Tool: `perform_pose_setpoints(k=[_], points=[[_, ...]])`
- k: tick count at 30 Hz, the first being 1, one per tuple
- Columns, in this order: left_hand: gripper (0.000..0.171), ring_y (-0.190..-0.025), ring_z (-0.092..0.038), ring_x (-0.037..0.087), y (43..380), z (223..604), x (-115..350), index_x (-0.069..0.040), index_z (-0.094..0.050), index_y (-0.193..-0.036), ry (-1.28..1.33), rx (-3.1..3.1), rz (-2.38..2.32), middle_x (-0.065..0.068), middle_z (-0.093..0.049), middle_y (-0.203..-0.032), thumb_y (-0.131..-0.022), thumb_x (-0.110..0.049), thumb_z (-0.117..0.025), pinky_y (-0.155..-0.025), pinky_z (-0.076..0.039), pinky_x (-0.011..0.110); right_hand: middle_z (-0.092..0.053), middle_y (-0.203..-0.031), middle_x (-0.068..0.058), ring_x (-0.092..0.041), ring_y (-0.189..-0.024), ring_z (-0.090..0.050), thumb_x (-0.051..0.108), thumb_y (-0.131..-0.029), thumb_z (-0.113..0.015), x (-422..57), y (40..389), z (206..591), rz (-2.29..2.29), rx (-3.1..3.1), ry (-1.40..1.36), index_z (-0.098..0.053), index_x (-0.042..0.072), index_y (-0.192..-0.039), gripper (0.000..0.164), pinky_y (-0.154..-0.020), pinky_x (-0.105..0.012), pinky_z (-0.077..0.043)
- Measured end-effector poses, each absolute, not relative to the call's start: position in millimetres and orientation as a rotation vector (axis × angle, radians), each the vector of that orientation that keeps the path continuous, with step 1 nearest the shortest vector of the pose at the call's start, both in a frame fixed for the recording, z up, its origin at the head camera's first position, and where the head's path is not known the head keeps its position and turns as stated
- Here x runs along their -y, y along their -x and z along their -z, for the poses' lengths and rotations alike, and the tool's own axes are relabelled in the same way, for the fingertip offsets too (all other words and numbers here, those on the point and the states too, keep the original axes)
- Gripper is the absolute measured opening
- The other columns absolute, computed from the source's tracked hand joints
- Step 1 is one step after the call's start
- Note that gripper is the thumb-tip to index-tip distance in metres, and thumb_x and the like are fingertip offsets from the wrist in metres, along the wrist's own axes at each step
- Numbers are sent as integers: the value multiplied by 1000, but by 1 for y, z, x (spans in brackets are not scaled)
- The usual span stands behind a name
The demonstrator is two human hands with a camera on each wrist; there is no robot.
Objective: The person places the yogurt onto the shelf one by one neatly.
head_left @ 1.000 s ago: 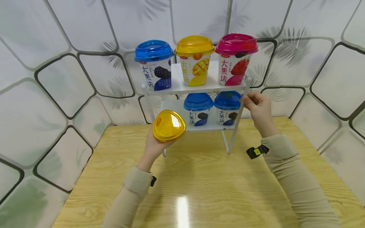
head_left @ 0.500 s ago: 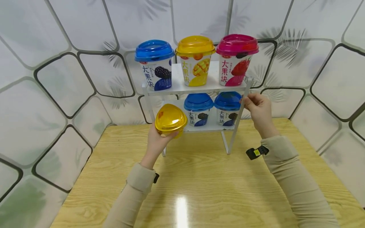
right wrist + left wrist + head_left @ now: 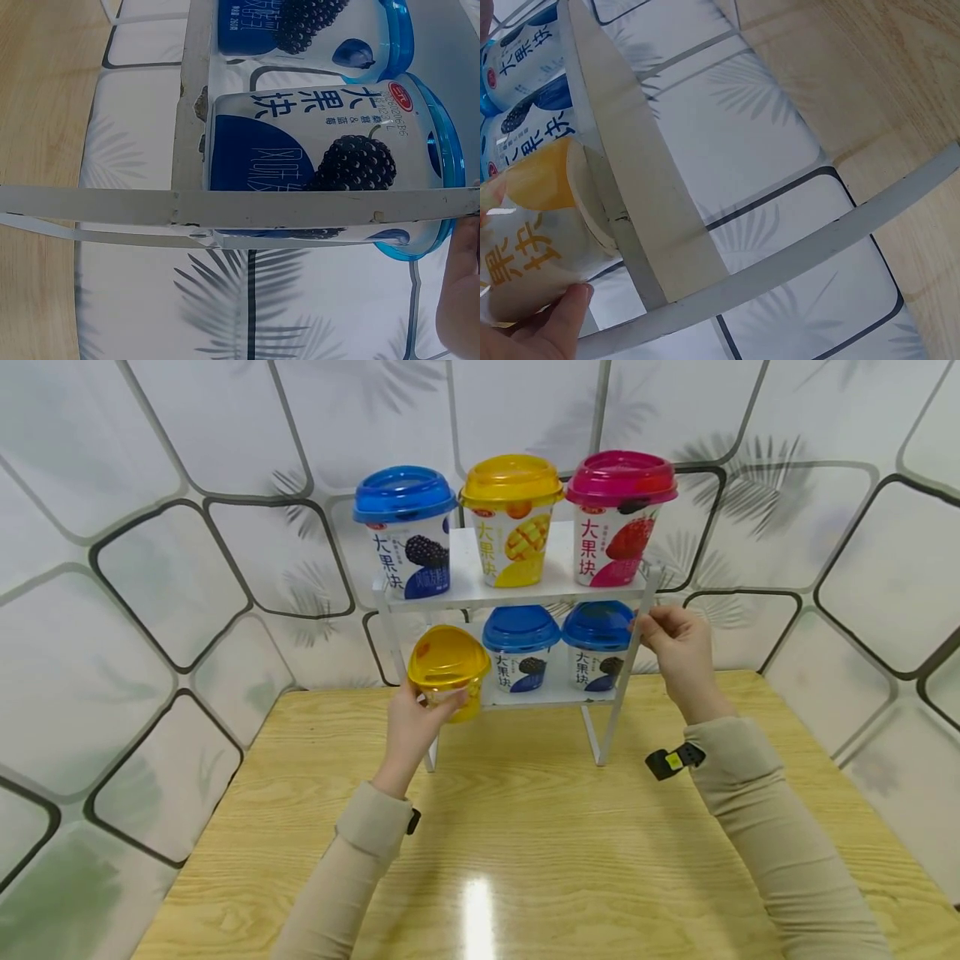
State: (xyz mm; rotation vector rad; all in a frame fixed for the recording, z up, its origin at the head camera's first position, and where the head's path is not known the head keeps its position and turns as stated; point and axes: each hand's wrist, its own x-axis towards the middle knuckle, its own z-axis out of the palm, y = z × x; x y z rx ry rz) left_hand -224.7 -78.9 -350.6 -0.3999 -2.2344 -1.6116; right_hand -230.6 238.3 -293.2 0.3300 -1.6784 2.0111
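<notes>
My left hand (image 3: 412,727) grips a yellow-lidded yogurt cup (image 3: 450,670) at the left end of the lower shelf (image 3: 551,697). In the left wrist view the cup's base is right at the shelf edge, with my thumb along its side. On that same shelf, two blue-lidded blackberry yogurt cups (image 3: 521,647) stand side by side to its right. My right hand (image 3: 678,652), fingers curled, holds the right upright of the white rack (image 3: 628,681), close to the lid of the outer blue cup (image 3: 330,150).
Along the rack's upper shelf (image 3: 465,593) stand a blue-lidded cup (image 3: 408,531), a yellow-lidded mango cup (image 3: 513,518) and a pink-lidded strawberry cup (image 3: 621,518). The rack stands on a wooden table (image 3: 540,835), with a patterned wall (image 3: 315,427) behind.
The yellow-lidded cup has turned from lid facing the camera to nearly upright, and my left hand has shifted slightly up with it toward the lower shelf. My right hand has stayed put.
</notes>
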Motion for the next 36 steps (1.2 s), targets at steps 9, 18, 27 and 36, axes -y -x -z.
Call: perform_pose_setpoints(k=[9, 18, 27, 36], points=[[56, -86, -58, 21, 225, 343, 81, -5, -53, -109, 279, 2400, 1345, 12, -61, -101, -71, -43, -70, -66, -49, 35, -64, -70, 1, -8, -66, -61, -1, -84, -56, -238, 231, 294, -2022, 1667, -344, -65, 10, -75, 17, -67, -17, -49], [51, -85, -61, 24, 222, 338, 88, -1, -57, -103, 285, 2438, 1245, 15, -63, -96, -71, -39, -72, -71, -50, 36, -63, -71, 0, -10, -67, -60, 2, -84, -57, -239, 233, 294, -2013, 1687, -334, -65, 6, -78, 11, -67, -17, -49], [54, -85, -61, 28, 218, 342, 87, -1, -57, -105, 293, 2423, 1085, 18, -63, -96, -70, -38, -73, -73, -50, 37, -63, -73, -1, -11, -69, -60, 4, -84, -58, -240, 232, 296, -2021, 1699, -339, -64, 4, -80, 7, -68, -17, -49], [54, -52, -56, 19, 210, 344, 90, 1, -58, -84, 208, 2415, 736, 10, -61, -66, -68, -49, -71, -44, -45, 30, -63, -72, 0, -10, -69, -59, 4, -84, -58, -240, 232, 296, -2009, 1697, -325, -64, 3, -79, 8, -68, -17, -49]])
